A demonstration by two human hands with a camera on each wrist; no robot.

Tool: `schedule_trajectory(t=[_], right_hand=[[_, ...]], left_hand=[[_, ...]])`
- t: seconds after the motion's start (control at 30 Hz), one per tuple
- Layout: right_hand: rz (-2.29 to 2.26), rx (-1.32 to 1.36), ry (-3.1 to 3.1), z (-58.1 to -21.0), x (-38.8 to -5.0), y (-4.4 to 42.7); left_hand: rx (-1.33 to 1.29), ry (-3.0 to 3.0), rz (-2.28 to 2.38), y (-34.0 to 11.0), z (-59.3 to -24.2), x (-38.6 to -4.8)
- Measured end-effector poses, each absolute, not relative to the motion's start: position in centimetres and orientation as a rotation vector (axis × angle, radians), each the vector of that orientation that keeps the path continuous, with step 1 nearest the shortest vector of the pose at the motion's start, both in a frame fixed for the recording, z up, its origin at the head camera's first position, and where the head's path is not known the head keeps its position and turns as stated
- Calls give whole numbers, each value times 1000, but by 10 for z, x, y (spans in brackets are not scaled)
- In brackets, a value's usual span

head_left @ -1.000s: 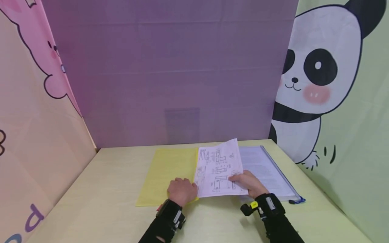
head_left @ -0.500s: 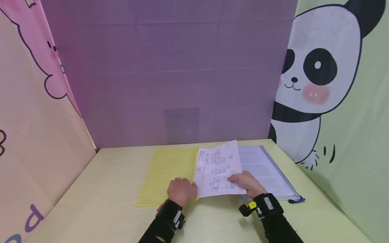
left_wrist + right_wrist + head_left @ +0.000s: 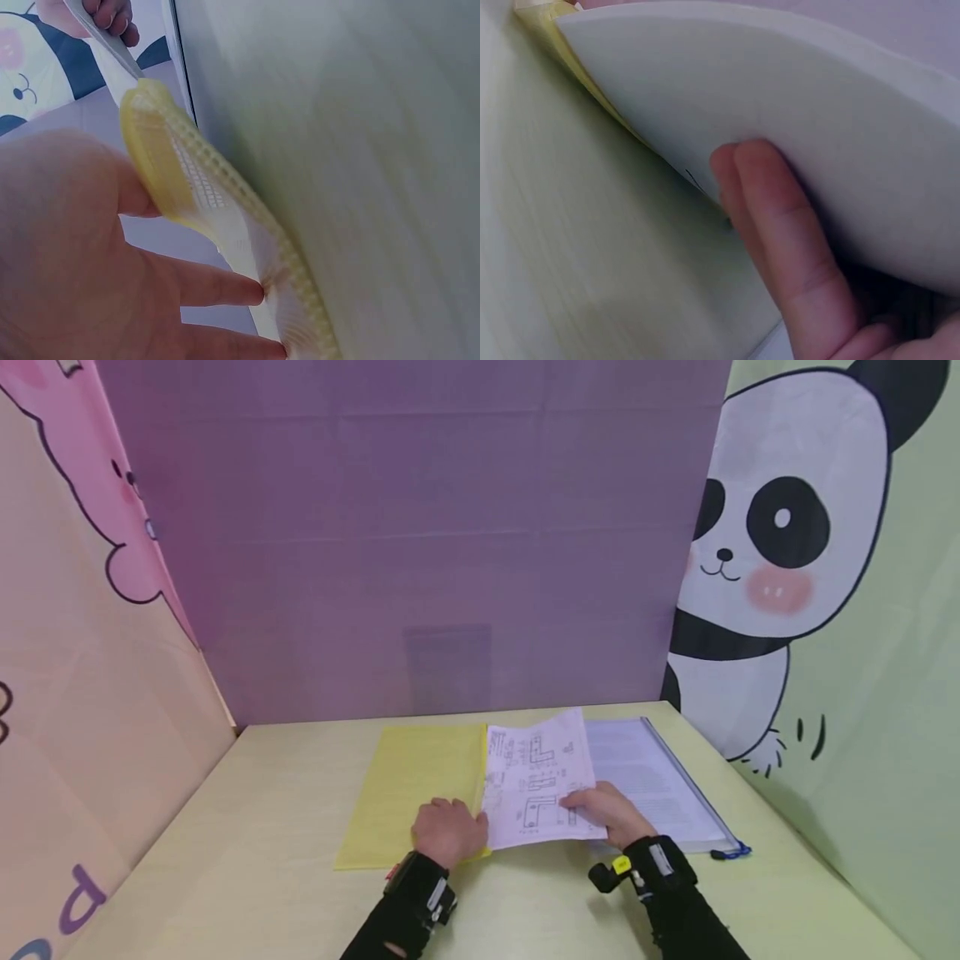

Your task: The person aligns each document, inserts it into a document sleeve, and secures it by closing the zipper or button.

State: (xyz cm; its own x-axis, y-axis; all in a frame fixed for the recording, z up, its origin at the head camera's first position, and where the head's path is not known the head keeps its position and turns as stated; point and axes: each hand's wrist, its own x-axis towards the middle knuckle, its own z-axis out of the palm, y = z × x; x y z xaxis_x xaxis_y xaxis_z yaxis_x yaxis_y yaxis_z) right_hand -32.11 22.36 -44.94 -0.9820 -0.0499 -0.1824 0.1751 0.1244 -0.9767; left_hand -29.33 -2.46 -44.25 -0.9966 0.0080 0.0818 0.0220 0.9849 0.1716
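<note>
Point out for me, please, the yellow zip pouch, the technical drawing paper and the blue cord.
Yellow zip pouch (image 3: 420,770): head view, its flat upper face.
Technical drawing paper (image 3: 536,777): head view, middle of its printed side.
Blue cord (image 3: 741,851): head view, its blue part.

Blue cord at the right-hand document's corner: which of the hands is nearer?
Right. The right hand grips the papers left of the blue cord; the left hand is farther left, at the yellow pouch.
</note>
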Motion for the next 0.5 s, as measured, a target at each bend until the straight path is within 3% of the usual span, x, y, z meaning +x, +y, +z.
schedule_trajectory(t=[0.5], right_hand=[[-1973,141,2234,-449,-320,223]], left_hand=[[14,-3067,-286,-23,-443,-294]])
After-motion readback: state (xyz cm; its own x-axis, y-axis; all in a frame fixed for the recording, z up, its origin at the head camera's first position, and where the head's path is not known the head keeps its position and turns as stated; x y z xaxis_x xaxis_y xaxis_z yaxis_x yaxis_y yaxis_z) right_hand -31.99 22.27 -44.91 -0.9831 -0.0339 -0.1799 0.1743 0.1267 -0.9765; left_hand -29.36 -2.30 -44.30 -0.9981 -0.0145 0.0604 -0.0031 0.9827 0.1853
